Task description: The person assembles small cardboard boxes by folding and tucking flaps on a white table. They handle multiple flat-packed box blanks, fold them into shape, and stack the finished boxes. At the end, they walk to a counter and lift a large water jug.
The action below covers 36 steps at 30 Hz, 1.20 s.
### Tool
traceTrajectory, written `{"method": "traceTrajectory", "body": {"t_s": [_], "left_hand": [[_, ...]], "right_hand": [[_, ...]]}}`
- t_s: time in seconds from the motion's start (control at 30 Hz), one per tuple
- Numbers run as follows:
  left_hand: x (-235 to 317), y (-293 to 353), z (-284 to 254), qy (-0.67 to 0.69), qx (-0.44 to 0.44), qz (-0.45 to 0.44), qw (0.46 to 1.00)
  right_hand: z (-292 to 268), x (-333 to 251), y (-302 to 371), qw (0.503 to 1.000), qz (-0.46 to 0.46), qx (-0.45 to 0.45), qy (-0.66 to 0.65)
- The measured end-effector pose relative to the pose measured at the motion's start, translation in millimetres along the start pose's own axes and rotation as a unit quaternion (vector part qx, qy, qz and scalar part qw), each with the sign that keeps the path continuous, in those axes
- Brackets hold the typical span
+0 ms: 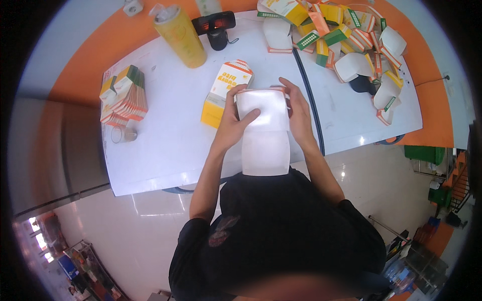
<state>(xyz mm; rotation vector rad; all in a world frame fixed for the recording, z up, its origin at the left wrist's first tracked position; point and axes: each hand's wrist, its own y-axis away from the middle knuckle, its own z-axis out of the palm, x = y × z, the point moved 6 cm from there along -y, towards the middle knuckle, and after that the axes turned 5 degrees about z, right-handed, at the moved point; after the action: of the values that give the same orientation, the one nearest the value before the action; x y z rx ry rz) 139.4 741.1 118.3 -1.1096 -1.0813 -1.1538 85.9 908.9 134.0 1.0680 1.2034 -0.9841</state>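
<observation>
We hold an open box [266, 113] between left hand [233, 123] and right hand [299, 116], at the table's [170, 135] near middle | near left: glass [130, 134] | just beyond left hand: carton [230, 90] | far right: box heap [346, 36] | far left: yellow bottle [183, 39]

Offered passage over the white table [163, 163] between the stacked cartons [129, 100] and the left hand [232, 125]. Met a glass [124, 134] beside that stack, a printed carton [224, 93] ahead-left of that hand, and, beyond the right hand [301, 119], heaped cartons [337, 35] toward the far right.
</observation>
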Motion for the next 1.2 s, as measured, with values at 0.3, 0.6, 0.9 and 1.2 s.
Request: {"method": "traceTrajectory", "body": {"t_s": [0.3, 0.6, 0.9, 1.2], "left_hand": [[11.2, 2.6, 3.2, 0.248, 0.107, -0.011, 0.963], [4.5, 20.6, 1.7, 0.107, 0.226, 0.015, 0.968], [-5.0, 28.8, -4.1, 0.025, 0.202, 0.026, 0.979], [-8.1, 46.9, 17.5, -0.009, -0.055, -0.007, 0.998]], "right_hand": [[17.8, 10.9, 11.5, 0.996, -0.069, 0.005, -0.050], [8.3, -10.8, 19.9, 0.977, -0.201, 0.017, 0.071], [15.0, -8.4, 18.2, 0.975, -0.212, -0.016, 0.066], [-23.4, -22.8, 12.5, 0.954, -0.244, 0.155, 0.077]]}}
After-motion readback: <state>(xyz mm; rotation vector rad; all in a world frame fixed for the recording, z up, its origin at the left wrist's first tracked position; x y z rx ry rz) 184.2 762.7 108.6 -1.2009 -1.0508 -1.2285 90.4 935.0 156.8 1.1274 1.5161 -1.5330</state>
